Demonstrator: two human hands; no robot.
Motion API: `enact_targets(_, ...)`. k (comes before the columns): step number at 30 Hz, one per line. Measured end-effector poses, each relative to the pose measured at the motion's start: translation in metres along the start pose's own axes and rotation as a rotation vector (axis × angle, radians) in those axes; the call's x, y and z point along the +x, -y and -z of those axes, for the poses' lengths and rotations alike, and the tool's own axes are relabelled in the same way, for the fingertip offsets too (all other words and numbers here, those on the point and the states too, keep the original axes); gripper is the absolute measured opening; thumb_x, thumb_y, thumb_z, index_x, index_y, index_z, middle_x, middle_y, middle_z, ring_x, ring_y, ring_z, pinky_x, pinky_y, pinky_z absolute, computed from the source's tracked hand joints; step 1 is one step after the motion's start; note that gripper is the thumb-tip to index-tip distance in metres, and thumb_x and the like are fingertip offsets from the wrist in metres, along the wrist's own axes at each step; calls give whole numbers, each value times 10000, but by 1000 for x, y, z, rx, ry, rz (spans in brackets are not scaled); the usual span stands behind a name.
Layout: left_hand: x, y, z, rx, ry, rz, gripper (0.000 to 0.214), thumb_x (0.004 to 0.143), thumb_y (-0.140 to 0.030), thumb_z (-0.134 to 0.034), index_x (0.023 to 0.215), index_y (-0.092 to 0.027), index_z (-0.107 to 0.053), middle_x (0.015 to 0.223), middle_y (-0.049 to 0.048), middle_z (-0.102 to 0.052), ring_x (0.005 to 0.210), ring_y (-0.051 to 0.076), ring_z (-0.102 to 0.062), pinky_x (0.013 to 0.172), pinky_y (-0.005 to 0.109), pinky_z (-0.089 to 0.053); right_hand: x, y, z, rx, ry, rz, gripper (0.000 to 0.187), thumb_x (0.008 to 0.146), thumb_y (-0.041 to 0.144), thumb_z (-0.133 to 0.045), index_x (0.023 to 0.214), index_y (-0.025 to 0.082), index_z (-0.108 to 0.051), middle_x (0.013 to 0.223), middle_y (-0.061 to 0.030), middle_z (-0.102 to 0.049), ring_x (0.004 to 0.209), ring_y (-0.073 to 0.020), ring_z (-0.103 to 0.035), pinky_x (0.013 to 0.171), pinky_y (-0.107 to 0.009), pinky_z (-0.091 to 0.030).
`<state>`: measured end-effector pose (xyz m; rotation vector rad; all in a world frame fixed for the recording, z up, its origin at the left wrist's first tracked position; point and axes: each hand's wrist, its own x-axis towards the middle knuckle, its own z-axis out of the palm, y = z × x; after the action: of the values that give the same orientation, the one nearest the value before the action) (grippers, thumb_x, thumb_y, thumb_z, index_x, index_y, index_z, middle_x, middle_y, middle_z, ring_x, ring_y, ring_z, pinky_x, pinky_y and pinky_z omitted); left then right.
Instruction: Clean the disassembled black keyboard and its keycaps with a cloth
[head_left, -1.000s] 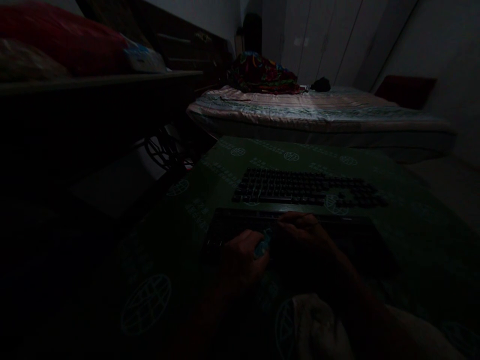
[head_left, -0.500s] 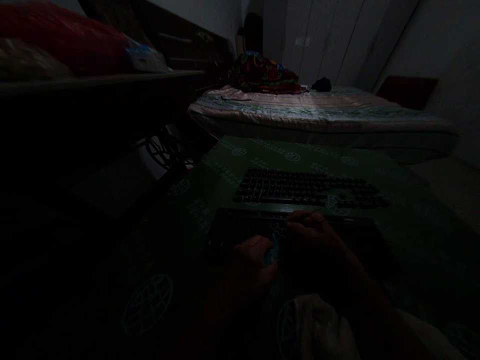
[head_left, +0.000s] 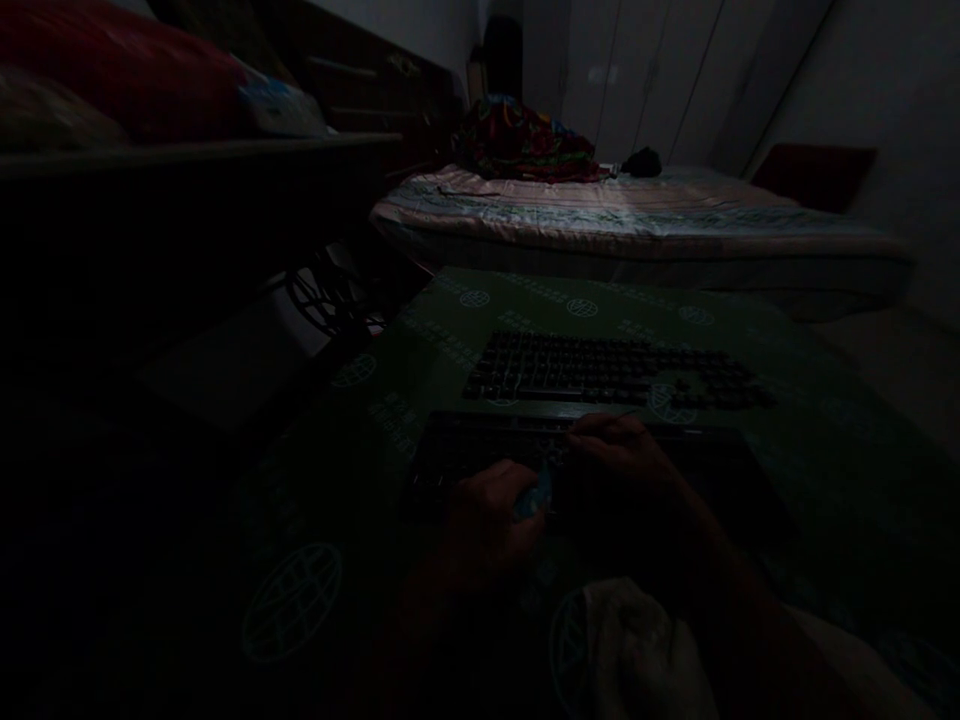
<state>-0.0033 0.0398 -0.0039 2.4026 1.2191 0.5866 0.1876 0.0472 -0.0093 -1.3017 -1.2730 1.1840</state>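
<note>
A dark keyboard base point(head_left: 465, 440) lies on the green table covering in front of me, and the scene is very dim. My left hand point(head_left: 495, 500) is closed around a small light-blue object point(head_left: 534, 495) at the base's front; its kind is hard to make out. Over the middle of the base, the fingers of my right hand point(head_left: 619, 445) pinch a thin stick-like tool point(head_left: 630, 413), its end near the key area. Behind the base, keycaps point(head_left: 562, 365) are laid out in keyboard order on the table.
A pale crumpled cloth point(head_left: 637, 640) lies at the table's near edge. Beyond the green table point(head_left: 420, 350) stands a bed point(head_left: 637, 215) with a bundled red patterned blanket point(head_left: 525, 140). To the left, a shelf point(head_left: 225, 150) holds a red bag point(head_left: 150, 80).
My left hand and the blue object have shifted slightly left, with the blue object now tilted more. The right hand keeps its pinch near the same spot. The view has shifted slightly.
</note>
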Motion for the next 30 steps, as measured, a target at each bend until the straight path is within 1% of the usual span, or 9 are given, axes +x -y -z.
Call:
enact_targets(4,1,2,-3,-7,-68,-32,108,743,-156,-534,820,-163,-609,757,22,-592,678,127,-549,600,227,-412,0,1,-2,62,-40,-14,266,626,400,-674,646,142,-615,541,10,-532,470,-95,-492,424,-200,-374)
enact_targets(7,1,3,-6,-20,-100,-34,125,755,-155,-528,851,-159,-609,796,34,-603,714,135,-558,639,237,-433,1,-4,-5,69,-52,7,273,614,405,-679,666,144,-618,566,-2,-554,493,-105,-510,446,-209,-393)
enact_targets(12,1,6,-13,2,-136,-60,122,758,-178,-534,859,-171,-602,789,30,-602,714,134,-556,633,234,-434,5,-14,-5,18,-63,61,275,649,420,-654,683,147,-638,613,-21,-596,528,-114,-532,466,-213,-406)
enact_targets(18,0,7,-16,13,-147,-81,147,746,-144,-527,874,-175,-593,789,31,-595,712,139,-557,606,225,-433,8,-18,-2,-64,-60,91,240,701,389,-618,700,152,-650,651,-36,-631,562,-134,-566,480,-215,-419)
enact_targets(22,0,6,-15,17,-189,-88,138,740,-132,-523,854,-174,-587,796,37,-597,739,151,-561,642,240,-447,9,-21,-1,-113,-46,147,220,721,375,-599,725,162,-654,695,-42,-650,599,-147,-585,498,-220,-433)
enact_targets(25,1,7,-16,24,-201,-89,141,737,-131,-522,859,-171,-582,806,44,-598,751,159,-562,649,252,-453,10,-26,1,-131,-53,148,202,728,352,-592,739,161,-656,683,-40,-646,595,-147,-584,489,-216,-429)
enact_targets(27,1,8,-18,27,-202,-98,156,740,-135,-521,879,-175,-577,814,45,-601,761,164,-564,647,257,-455,11,-27,2,-154,-59,153,199,738,345,-585,744,160,-659,676,-37,-644,589,-146,-585,477,-209,-422)
enact_targets(30,1,7,-19,31,-202,-118,213,737,-127,-522,938,-182,-566,874,54,-614,824,179,-567,709,279,-464,10,-26,3,-213,-76,191,205,762,339,-562,727,161,-658,677,-32,-648,601,-145,-596,487,-207,-424)
